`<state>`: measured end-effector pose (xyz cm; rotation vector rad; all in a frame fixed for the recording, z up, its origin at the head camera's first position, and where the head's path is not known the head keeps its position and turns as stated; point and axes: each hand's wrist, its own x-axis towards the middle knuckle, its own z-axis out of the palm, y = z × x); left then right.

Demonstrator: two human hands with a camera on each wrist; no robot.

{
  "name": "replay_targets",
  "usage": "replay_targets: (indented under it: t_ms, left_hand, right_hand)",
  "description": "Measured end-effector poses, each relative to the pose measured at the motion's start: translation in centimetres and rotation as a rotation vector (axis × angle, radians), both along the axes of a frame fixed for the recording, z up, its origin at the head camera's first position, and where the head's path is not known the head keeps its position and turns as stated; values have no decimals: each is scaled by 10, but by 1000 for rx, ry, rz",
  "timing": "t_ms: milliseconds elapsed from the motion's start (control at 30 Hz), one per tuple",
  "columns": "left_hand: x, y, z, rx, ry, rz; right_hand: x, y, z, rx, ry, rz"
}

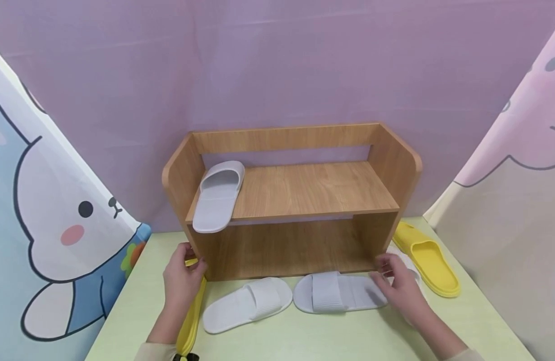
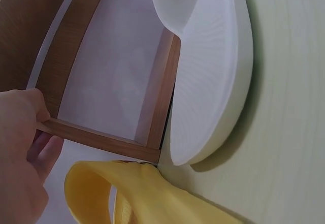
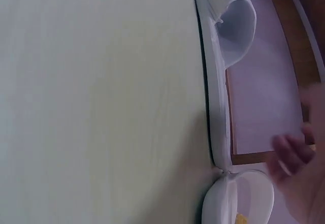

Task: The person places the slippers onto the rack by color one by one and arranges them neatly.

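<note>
A two-tier wooden shoe rack [image 1: 300,188] stands against the back wall. My left hand [image 1: 182,278] pinches the front edge of its left side panel; the left wrist view shows thumb and fingers on either side of the board. Close to the right panel's lower front edge is my right hand [image 1: 401,286], fingers loosely bent, blurred in the right wrist view. On the upper shelf, at its left end, lies a light grey slipper [image 1: 216,198]. Two pale slippers, a white one [image 1: 232,308] and a greyish one [image 1: 361,292], lie sideways before the rack.
A yellow slipper [image 1: 191,316] lies below my left hand, left of the rack. To the right are another yellow slipper [image 1: 440,268] and a white slipper [image 1: 401,255], partly hidden by my right hand. Cartoon-printed cloths hang on both sides of the pale green table [image 1: 304,336].
</note>
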<state>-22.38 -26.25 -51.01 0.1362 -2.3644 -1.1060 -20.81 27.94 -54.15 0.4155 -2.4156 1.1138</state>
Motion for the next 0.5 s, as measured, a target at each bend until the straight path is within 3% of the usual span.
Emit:
replay_targets:
  t_ms: [200, 500]
  left_hand:
    - [-1, -1, -1, -2, -2, -3]
    - [-2, 0, -3, -10, -6, 6]
  right_hand:
    - [6, -1, -9, 261, 27, 134]
    - [8, -11, -11, 428, -22, 235]
